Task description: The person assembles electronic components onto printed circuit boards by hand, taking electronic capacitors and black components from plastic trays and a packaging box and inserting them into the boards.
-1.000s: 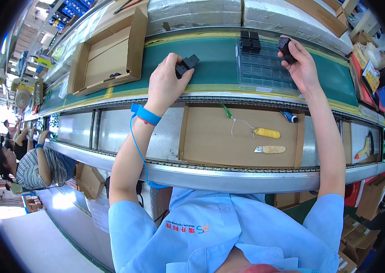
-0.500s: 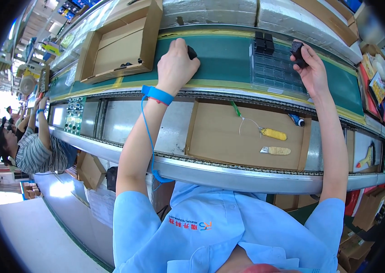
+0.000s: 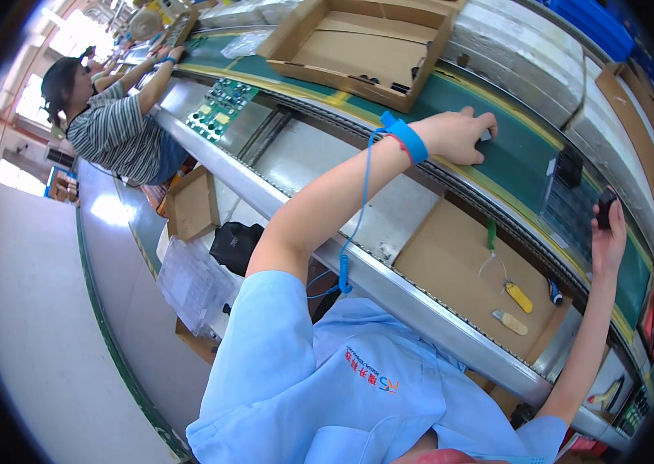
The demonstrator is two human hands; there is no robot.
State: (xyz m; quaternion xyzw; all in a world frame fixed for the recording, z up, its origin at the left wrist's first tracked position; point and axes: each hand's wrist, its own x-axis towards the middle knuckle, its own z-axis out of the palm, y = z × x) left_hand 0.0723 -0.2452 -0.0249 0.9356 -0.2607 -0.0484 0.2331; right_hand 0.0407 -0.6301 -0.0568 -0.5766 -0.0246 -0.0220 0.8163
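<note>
My left hand (image 3: 452, 138) rests over the green belt (image 3: 524, 158), to the right of the upper cardboard box. Its fingers curl around a small block (image 3: 485, 134), of which only a greyish patch shows. At the right, my right hand (image 3: 610, 240) pinches a small black block (image 3: 605, 207) between thumb and fingers, raised near the clear plastic tray (image 3: 555, 203). Black blocks (image 3: 570, 166) stand in the far end of that tray; its other visible pockets look see-through. A blue wrist strap (image 3: 406, 139) with a coiled cord circles my left wrist.
An open cardboard box (image 3: 335, 72) with a few small dark parts stands on the belt. Below, a shallow cardboard tray (image 3: 451, 267) holds a yellow-handled tool (image 3: 519, 298) and a knife (image 3: 510, 322). Green circuit boards (image 3: 220, 110) lie leftward, near another person (image 3: 122, 116).
The whole view has turned, so the bench now slants down to the right. My right hand has moved from above the clear tray to beside its right end, still holding the black block.
</note>
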